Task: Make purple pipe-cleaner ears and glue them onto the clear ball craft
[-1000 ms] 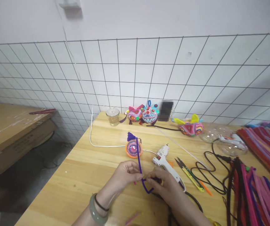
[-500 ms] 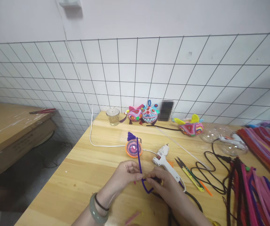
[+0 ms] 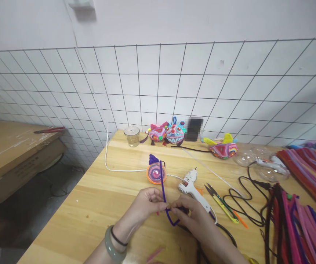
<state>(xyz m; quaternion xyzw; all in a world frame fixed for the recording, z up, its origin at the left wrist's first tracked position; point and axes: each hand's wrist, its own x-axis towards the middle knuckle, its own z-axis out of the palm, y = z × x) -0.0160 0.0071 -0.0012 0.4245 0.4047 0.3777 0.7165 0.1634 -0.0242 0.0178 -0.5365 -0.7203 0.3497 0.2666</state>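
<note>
A purple pipe cleaner (image 3: 162, 185) runs upright between my hands, its lower part bent into an angular loop. My left hand (image 3: 151, 201) pinches it near the middle with thumb and fingertips. On the other side, my right hand (image 3: 189, 212) is closed on the bent end. Just beyond my fingers lies a round orange-rimmed piece with coiled pink and purple rings (image 3: 156, 173), with a purple coiled triangle (image 3: 153, 159) at its top. A white hot glue gun (image 3: 195, 189) rests to the right, partly behind my right hand.
Yellow-handled snips (image 3: 224, 205) and a tangled black cable (image 3: 240, 190) lie right. Bundles of coloured pipe cleaners (image 3: 298, 223) fill the right side. Along the wall are a glass cup (image 3: 132, 136), decorated fish-like crafts (image 3: 224, 148) and clear plastic shells (image 3: 248, 156).
</note>
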